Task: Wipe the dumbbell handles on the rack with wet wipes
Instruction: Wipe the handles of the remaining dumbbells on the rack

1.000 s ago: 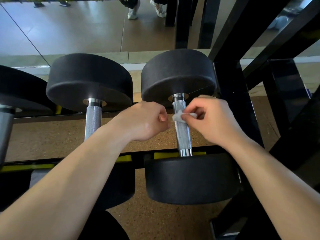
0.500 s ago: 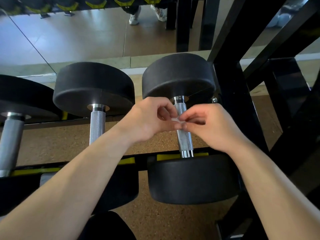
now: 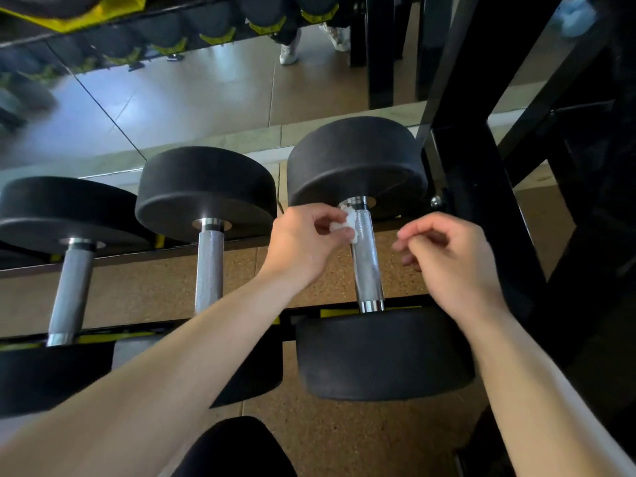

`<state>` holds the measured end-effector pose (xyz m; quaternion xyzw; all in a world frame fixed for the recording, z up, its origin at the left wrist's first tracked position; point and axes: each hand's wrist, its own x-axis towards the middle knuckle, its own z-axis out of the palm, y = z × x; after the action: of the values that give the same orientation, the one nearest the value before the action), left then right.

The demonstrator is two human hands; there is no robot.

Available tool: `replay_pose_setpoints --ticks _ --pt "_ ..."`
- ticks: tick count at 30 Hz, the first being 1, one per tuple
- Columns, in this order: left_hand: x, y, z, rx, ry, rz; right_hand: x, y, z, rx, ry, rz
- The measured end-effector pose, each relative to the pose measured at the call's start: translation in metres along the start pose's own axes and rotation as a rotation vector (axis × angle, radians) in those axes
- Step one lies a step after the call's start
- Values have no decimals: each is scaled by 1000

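Your left hand (image 3: 306, 246) is clamped on a balled wipe (image 3: 347, 223), pinched between thumb and fingertips, and sets it against the 9 o'clock side of the handle (image 3: 367, 263), up at its 12 o'clock end. Likely reason: start at the top and drag toward 6 o'clock in one pass. Your right hand (image 3: 451, 263) hangs at 3 o'clock of the handle, apart from it, fingers loosely curled, nothing in them. It looks parked clear so the wipe can run. The dumbbell (image 3: 385, 352) lies on the rack (image 3: 475, 215), rightmost of three, beside the black upright. The handle's long axis runs 12 to 6 o'clock, near end leaning a touch toward 5. Far end points at the mirror (image 3: 206, 98), near end at you. Middle handle (image 3: 209, 270) and left handle (image 3: 70, 290), off at 9 o'clock, lie roughly the same way, no wipe on them
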<state>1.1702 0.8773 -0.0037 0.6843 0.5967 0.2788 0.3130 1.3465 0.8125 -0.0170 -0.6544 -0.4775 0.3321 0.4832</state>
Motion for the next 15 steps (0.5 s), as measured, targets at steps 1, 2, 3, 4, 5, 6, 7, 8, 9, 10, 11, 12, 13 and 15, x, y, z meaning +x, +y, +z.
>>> replay_pose_setpoints --ticks 1,2,3,4,5,6,7,8,9,10,11,12,13,15 --pt "-2 1 3 2 15 3 -1 2 -1 0 -14 1" --pt "-3 3 6 16 37 8 -2 4 -3 6 -16 1" --pt "-3 5 8 39 59 8 -3 7 -4 19 -13 3" --pt "-3 6 9 67 74 2 -3 9 -4 35 -10 9" --pt "-3 8 8 97 77 -13 -3 10 -5 51 -9 17" --pt "-4 8 7 127 64 -36 -2 11 -4 60 -13 22" --pt "-6 7 5 152 30 -68 -1 12 -4 62 -23 24" --pt "-8 5 2 167 -27 -108 0 12 -3 60 -34 24" --pt "-12 4 0 163 -90 -155 0 12 -3 61 -42 23" --pt "-15 2 -1 133 -139 -198 0 13 -3 67 -45 21" --pt "-17 2 0 72 -150 -233 0 12 -3 74 -47 18" --pt "-17 3 1 -4 -115 -255 0 13 -3 75 -48 13" --pt "-15 5 4 -86 -50 -261 0 13 -4 75 -47 7" --pt "-8 8 12 -196 90 -231 -1 13 -4 81 -35 -1"
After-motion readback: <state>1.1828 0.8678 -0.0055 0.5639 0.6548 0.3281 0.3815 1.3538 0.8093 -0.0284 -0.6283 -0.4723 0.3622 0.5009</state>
